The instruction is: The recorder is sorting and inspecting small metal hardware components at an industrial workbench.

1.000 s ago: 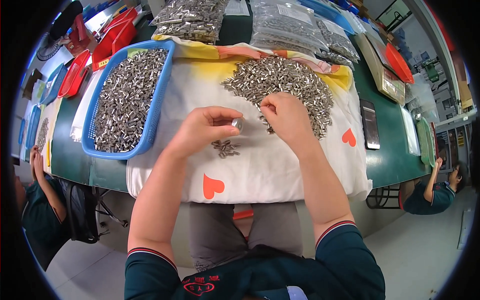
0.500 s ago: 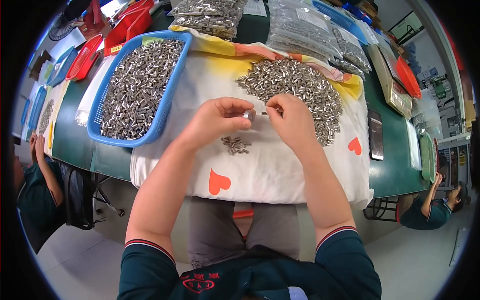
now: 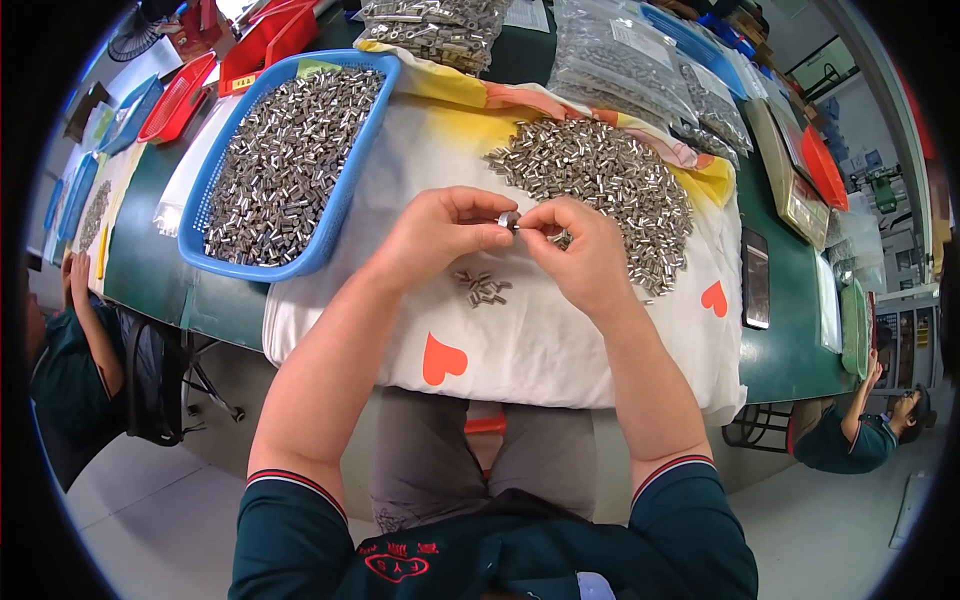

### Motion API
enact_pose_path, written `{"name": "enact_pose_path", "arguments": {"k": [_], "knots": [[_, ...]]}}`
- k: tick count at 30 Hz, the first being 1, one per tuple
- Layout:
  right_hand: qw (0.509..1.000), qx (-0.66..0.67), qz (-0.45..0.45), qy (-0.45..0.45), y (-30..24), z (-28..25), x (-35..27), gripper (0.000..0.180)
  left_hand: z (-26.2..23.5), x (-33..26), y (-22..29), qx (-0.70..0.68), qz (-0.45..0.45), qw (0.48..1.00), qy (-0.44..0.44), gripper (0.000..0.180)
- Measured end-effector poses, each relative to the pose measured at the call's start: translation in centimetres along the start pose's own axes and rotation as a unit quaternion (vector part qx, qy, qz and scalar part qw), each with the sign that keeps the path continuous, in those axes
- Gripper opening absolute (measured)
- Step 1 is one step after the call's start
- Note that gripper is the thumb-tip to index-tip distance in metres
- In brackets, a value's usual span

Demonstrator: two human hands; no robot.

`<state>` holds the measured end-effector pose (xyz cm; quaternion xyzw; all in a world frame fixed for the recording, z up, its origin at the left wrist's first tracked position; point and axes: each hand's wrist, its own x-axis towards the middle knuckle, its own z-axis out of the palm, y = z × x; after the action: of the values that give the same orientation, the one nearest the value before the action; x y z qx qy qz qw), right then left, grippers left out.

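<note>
Between the thumb and fingers of my left hand (image 3: 440,235) is a small round metal piece (image 3: 507,219), held upright above the cloth. My right hand (image 3: 585,255) is closed in a pinch right against it, on a small metal sleeve mostly hidden by the fingertips. Behind my right hand spreads a large pile of short silvery metal sleeves (image 3: 600,165). A small cluster of similar sleeves (image 3: 483,289) lies just below my left hand. Both rest on a white cloth (image 3: 560,345) with red hearts.
A blue basket (image 3: 190,240) full of sleeves stands at the left. Plastic bags of metal parts (image 3: 620,60) line the back. A phone (image 3: 755,278) lies at the right on the green table (image 3: 790,355). Co-workers sit at both sides, one with a dark sleeve (image 3: 845,440).
My right hand has moved left, bringing its small sleeve up to the round metal piece. My left hand still holds that piece. The whole view has shifted slightly.
</note>
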<state>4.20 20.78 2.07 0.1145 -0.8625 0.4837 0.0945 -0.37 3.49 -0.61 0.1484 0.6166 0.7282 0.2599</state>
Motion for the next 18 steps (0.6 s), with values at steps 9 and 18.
{"name": "enact_pose_path", "arguments": {"k": [9,18], "knots": [[0.986,-0.133,-0.094,0.033,0.0,1.1,-0.4,0.007,0.4,0.0,-0.1,0.051,-0.014,0.998,0.026,0.031],[0.995,-0.054,-0.087,0.010,0.1,0.5,-0.3,0.005,-0.6,-0.1,-0.1,-0.018,-0.006,1.000,-0.007,0.030]]}}
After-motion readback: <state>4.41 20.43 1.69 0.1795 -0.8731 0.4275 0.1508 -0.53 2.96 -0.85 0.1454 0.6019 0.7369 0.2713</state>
